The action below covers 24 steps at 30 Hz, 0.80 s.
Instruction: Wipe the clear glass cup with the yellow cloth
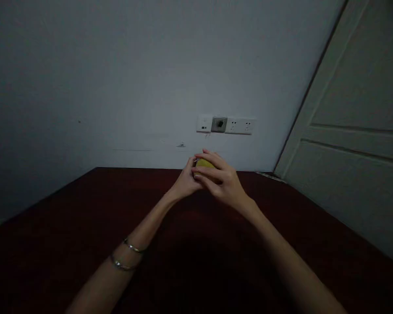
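A small yellow rounded object (204,163) is held between my two hands above the dark red tabletop (140,192). My left hand (186,181) is closed around its left and lower side, with the thumb up near its edge. From the right, my right hand (227,181) curls its fingers across the front and top of it. Much of the object is covered by the fingers, and its exact kind cannot be made out. Two metal bangles (119,264) circle my left forearm.
Behind the table rises a pale wall (134,78) with a row of sockets and switches (239,125). A panelled white door (353,113) stands along the right side. Something flat and light (269,175) lies at the table's far right corner. The light is dim.
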Available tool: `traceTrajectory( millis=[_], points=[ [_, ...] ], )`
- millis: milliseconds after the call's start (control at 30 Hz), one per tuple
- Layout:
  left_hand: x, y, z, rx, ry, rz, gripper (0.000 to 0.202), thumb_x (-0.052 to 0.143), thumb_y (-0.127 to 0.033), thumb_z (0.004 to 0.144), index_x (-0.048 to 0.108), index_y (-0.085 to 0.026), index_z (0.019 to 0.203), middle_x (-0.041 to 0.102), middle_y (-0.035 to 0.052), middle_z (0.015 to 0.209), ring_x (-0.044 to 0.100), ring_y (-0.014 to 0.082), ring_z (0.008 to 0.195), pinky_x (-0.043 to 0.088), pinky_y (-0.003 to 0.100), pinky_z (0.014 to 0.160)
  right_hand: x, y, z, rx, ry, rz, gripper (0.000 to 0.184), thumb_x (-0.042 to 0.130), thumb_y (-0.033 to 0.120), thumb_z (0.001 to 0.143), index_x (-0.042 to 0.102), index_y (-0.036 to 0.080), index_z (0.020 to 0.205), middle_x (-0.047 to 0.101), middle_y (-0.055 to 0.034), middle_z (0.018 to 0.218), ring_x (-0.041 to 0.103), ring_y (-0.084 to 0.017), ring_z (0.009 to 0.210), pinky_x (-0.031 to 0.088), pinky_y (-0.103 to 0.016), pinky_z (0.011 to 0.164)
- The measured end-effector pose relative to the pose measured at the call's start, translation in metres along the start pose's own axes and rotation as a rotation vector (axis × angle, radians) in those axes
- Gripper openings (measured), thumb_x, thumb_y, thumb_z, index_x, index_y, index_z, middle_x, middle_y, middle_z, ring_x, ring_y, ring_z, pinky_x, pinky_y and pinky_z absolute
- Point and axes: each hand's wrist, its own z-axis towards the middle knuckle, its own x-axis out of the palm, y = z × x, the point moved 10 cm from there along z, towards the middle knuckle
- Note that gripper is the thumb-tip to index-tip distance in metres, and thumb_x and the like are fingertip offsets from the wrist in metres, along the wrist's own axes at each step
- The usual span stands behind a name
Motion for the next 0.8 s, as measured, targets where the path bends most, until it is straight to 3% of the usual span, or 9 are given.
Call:
traceTrajectory(
  millis=[133,200,300,533,600,800],
  points=[
    [0.002,0.010,-0.002,-0.078,-0.034,0.022,0.069,0.074,-0.025,0.059,0.036,-0.017,0.115,0.055,0.0125,0.117,0.058,0.0252,0.105,0.047,0.041,0.088,-0.005,-0.010,0.001,0.073,-0.048,0.069,0.018,0.059,0.020,0.083,0.071,0.024,0.096,0.060,-0.0082,0.121,0.052,-0.024,0.119,0.040,-0.048,0.101],
    [0.002,0.013,-0.003,-0.110,-0.051,0.040,0.070,0.075,-0.023,0.058,0.037,-0.016,0.116,0.055,0.0119,0.115,0.058,0.0246,0.103,0.047,0.041,0.088,-0.014,-0.022,-0.001,0.176,-0.168,0.127,0.018,0.058,0.020,0.083,0.070,0.024,0.096,0.062,-0.0086,0.116,0.058,-0.021,0.108,0.048,-0.043,0.093],
    [0.004,0.016,-0.004,-0.115,-0.039,0.057,0.069,0.075,-0.021,0.058,0.038,-0.016,0.117,0.055,0.0107,0.113,0.058,0.0234,0.101,0.047,0.040,0.088,-0.021,-0.032,-0.004,0.266,-0.294,0.158,0.018,0.057,0.020,0.084,0.070,0.023,0.096,0.063,-0.0088,0.112,0.061,-0.020,0.102,0.049,-0.041,0.090],
    [-0.002,0.014,-0.003,-0.063,-0.034,0.147,0.063,0.072,-0.020,0.061,0.040,-0.016,0.115,0.056,0.0100,0.109,0.057,0.0228,0.099,0.046,0.039,0.086,-0.001,-0.002,0.001,-0.014,-0.069,0.097,0.019,0.059,0.020,0.082,0.070,0.027,0.097,0.061,-0.0059,0.118,0.053,-0.022,0.115,0.045,-0.045,0.097],
    [-0.002,0.011,-0.003,-0.051,-0.030,0.123,0.065,0.073,-0.020,0.060,0.040,-0.016,0.116,0.056,0.0097,0.109,0.057,0.0229,0.100,0.046,0.039,0.088,-0.006,-0.006,0.000,0.030,-0.151,0.136,0.020,0.059,0.020,0.082,0.070,0.027,0.097,0.061,-0.0063,0.117,0.054,-0.021,0.112,0.046,-0.044,0.095],
    [0.010,0.004,-0.006,-0.115,0.058,0.059,0.069,0.078,-0.024,0.058,0.042,-0.017,0.117,0.055,0.0095,0.114,0.055,0.0235,0.103,0.044,0.039,0.091,-0.019,-0.043,-0.014,0.340,-0.457,0.359,0.016,0.057,0.025,0.084,0.070,0.027,0.093,0.064,-0.0050,0.107,0.059,-0.019,0.104,0.045,-0.040,0.093]
  ],
)
